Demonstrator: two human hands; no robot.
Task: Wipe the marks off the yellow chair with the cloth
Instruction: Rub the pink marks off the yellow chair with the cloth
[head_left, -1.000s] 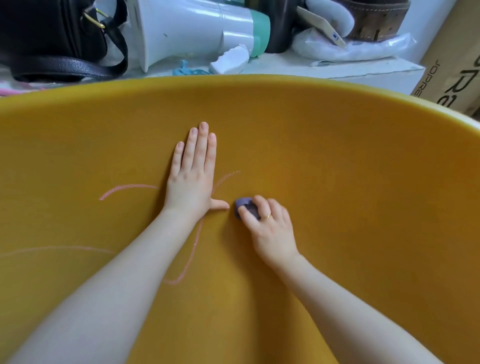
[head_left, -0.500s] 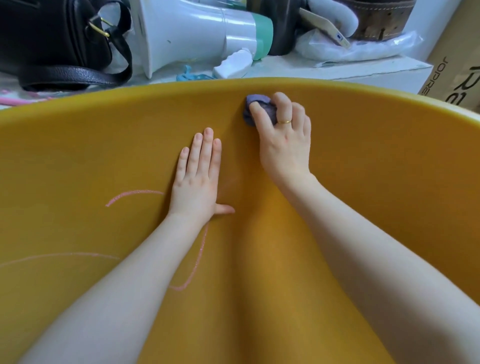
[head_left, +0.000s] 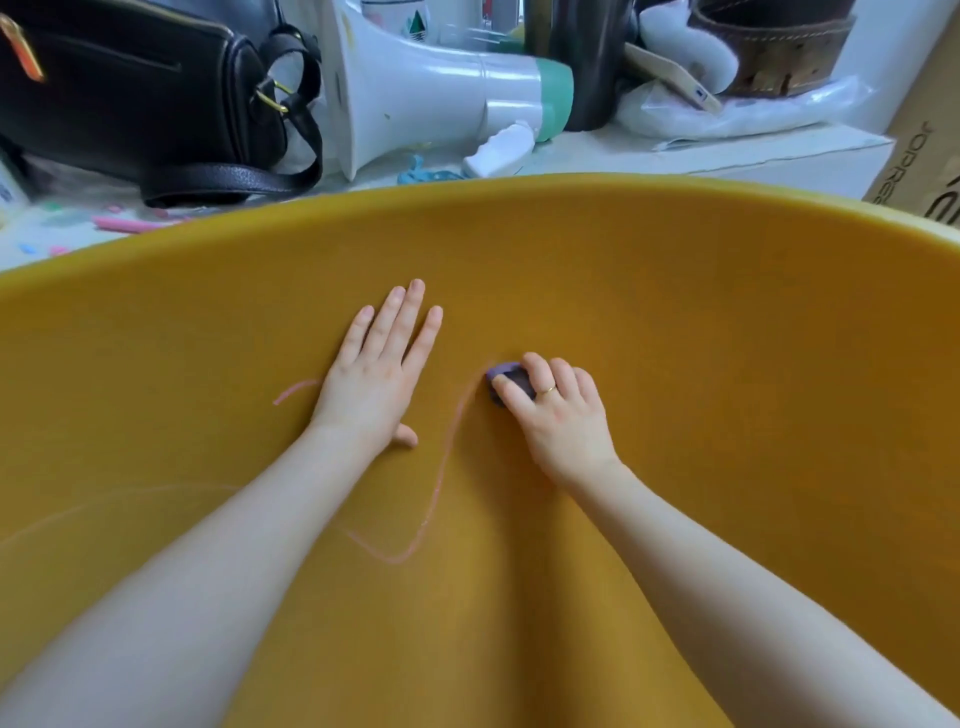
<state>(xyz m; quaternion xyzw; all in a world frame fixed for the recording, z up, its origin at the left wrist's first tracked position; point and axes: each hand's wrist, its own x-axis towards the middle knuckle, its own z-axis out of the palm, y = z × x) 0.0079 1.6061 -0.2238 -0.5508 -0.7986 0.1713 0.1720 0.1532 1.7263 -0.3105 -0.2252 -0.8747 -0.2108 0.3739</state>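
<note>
Right hand (head_left: 558, 415) back down from chair (head_left: 727, 364) rim, clutching purple cloth (head_left: 506, 382) at pink mark (head_left: 447, 467); left hand (head_left: 376, 379) flat, fingers straight; megaphone (head_left: 441, 93), black bag (head_left: 130, 93) beyond rim.

Single head-worn wide-angle view, close above the yellow chair (head_left: 675, 338), facing forward and down toward its far rim.

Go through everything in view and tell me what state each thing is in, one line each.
yellow chair: still marked with pink lines.
pink marks: unwiped, curving between the hands.
cloth: bunched, pressed on the chair at the line's top end.
right hand: grips the cloth.
left hand: flat on the chair, fingers straight.
black bag: zipped, behind the chair.
megaphone: lying on its side.
</note>
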